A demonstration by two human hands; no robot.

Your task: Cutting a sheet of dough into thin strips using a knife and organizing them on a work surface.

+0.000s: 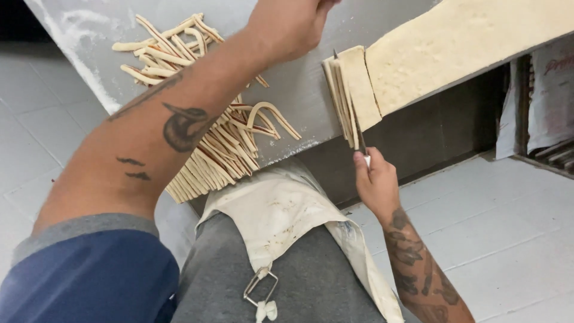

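Note:
My right hand (375, 182) grips the white handle of a knife (353, 113) at the table's near edge. Its blade runs through the end of a long pale dough sheet (466, 42), among thin cut strips (339, 98) still standing side by side. My left hand (290, 27) reaches across the steel table (293, 90), just left of those cut strips, fingers curled; I cannot see whether it holds anything. A big pile of cut dough strips with a brown filling line (221, 143) lies to the left under my forearm.
More loose strips (161, 51) lie at the table's far left, beside a dusting of flour (84, 54). A stained white apron (281, 209) hangs at my waist. The grey tiled floor (508, 227) and a dark shelf unit (550, 107) lie to the right.

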